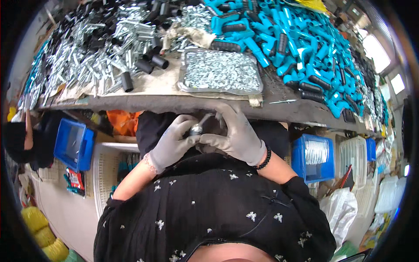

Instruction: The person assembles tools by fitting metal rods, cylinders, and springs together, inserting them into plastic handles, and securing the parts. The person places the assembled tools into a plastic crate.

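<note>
Both my hands wear pale grey gloves and meet in front of my lap, just below the bench edge. My left hand (174,139) is closed, its thumb and fingers pinching a small silvery metal part (196,129) with a rounded end. A thin shank seems to run from it up to the right. Curled round the other side is my right hand (235,133), its thumb by the rounded end and its fingertips at the shank. The part's exact kind is too small to make out. On the bench beyond stands a clear plastic tray (261,87) full of small shiny metal pieces.
Loose metal rods and sockets (87,65) with black tubes (143,66) cover the bench's left. Teal tool handles (283,43) are heaped on the right. Below stand blue bins (87,150) (301,163) and a white crate (101,174). Another person's arm (29,131) shows far left.
</note>
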The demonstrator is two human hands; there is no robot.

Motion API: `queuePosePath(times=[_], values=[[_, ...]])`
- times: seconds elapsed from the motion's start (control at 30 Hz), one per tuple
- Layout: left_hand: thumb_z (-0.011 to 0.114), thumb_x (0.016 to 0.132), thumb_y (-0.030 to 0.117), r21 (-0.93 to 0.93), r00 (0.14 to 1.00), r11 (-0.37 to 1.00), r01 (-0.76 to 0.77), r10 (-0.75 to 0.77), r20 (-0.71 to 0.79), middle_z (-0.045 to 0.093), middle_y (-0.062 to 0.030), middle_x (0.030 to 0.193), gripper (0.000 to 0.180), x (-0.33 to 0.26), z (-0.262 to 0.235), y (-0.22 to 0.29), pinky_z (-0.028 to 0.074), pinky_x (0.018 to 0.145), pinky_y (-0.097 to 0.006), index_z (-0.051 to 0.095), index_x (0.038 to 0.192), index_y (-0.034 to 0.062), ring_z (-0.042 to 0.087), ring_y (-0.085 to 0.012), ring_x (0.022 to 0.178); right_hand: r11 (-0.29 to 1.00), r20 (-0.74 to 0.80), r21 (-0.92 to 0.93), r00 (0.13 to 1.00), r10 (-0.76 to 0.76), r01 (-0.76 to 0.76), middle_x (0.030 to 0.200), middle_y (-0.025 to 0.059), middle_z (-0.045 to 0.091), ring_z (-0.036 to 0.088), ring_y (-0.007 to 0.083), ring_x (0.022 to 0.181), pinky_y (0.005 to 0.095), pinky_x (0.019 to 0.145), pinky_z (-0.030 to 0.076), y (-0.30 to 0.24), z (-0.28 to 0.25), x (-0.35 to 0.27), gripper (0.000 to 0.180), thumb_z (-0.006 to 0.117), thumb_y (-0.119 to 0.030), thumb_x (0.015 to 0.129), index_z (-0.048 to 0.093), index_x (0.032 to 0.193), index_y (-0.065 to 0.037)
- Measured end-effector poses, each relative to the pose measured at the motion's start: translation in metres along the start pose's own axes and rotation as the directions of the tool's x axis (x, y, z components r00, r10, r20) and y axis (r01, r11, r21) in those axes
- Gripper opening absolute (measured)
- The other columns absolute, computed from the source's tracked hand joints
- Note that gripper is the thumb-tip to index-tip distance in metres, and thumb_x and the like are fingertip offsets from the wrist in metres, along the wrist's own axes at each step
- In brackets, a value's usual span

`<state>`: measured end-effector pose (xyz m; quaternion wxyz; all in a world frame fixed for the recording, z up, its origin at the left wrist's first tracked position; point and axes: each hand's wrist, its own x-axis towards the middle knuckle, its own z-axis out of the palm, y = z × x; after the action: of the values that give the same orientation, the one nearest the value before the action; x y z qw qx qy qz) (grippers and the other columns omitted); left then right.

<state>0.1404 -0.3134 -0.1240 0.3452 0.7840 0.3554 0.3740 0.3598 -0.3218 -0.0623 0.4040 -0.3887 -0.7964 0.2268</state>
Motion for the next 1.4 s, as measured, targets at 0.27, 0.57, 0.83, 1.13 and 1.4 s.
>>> queuePosePath(times=[0.27, 0.57, 0.83, 1.13, 1.4], values=[[0.075, 0.082, 0.006, -0.024, 0.966, 0.966, 0.259, -0.259, -0.011, 0.060, -0.0127, 0.094, 0.028, -0.022, -0.001, 0.005, 0.049, 0.077, -0.031, 0.062, 0.106, -0.0008, 0.063, -0.0236, 0.088, 0.986, -0.098, 0.098, 0.984, 0.147, -0.138, 0.096, 0.0095, 0.068, 0.066, 0.0160, 0.087, 0.0299, 0.079, 0.052, 0.019, -0.024, -0.026, 0.033, 0.070, -0.003, 0.085, 0.064, 0.117, 0.000], [0.054, 0.086, 0.005, -0.731, 0.623, 0.082, 0.678, -0.591, 0.512, 0.064, -0.0131, 0.080, 0.017, -0.063, -0.024, -0.029, 0.045, 0.047, -0.027, 0.046, 0.101, 0.0068, 0.057, -0.0169, 0.052, 0.951, -0.083, -0.308, 0.996, -0.028, 0.001, 0.108, 0.0147, 0.071, 0.066, 0.0348, 0.103, 0.0421, 0.092, 0.050, 0.088, -0.024, 0.131, 0.033, 0.066, -0.026, 0.090, 0.067, 0.117, -0.007], [0.062, 0.095, 0.010, -0.631, 0.763, 0.623, 0.462, -0.642, -0.075, 0.062, -0.0046, 0.074, 0.009, -0.060, -0.036, -0.003, 0.036, 0.045, -0.023, 0.055, 0.100, 0.0059, 0.051, -0.0074, 0.052, 0.910, 0.220, -0.370, 0.970, -0.107, 0.185, 0.112, 0.0160, 0.066, 0.062, 0.0337, 0.106, 0.0412, 0.095, 0.048, 0.091, -0.015, 0.154, 0.030, 0.065, -0.017, 0.090, 0.066, 0.119, -0.010], [0.065, 0.082, -0.006, -0.667, 0.906, 0.624, 0.406, -0.370, 0.205, 0.062, -0.0100, 0.102, 0.020, -0.047, -0.040, -0.012, 0.048, 0.057, -0.026, 0.057, 0.098, 0.0024, 0.061, -0.0131, 0.066, 0.945, 0.346, 0.157, 0.880, -0.325, 0.287, 0.103, 0.0111, 0.065, 0.065, 0.0299, 0.094, 0.0405, 0.079, 0.053, 0.028, 0.008, 0.012, 0.034, 0.070, -0.014, 0.088, 0.063, 0.121, -0.009], [0.071, 0.088, 0.005, -0.246, 0.872, 0.868, 0.431, -0.330, 0.362, 0.065, -0.0035, 0.099, 0.035, -0.017, -0.023, -0.012, 0.051, 0.076, -0.026, 0.055, 0.119, 0.0024, 0.062, -0.0107, 0.085, 0.971, 0.226, -0.235, 0.974, 0.012, 0.042, 0.075, 0.0196, 0.065, 0.065, 0.0394, 0.068, 0.0472, 0.060, 0.049, 0.049, 0.013, 0.002, 0.037, 0.060, -0.031, 0.096, 0.059, 0.126, -0.009]])
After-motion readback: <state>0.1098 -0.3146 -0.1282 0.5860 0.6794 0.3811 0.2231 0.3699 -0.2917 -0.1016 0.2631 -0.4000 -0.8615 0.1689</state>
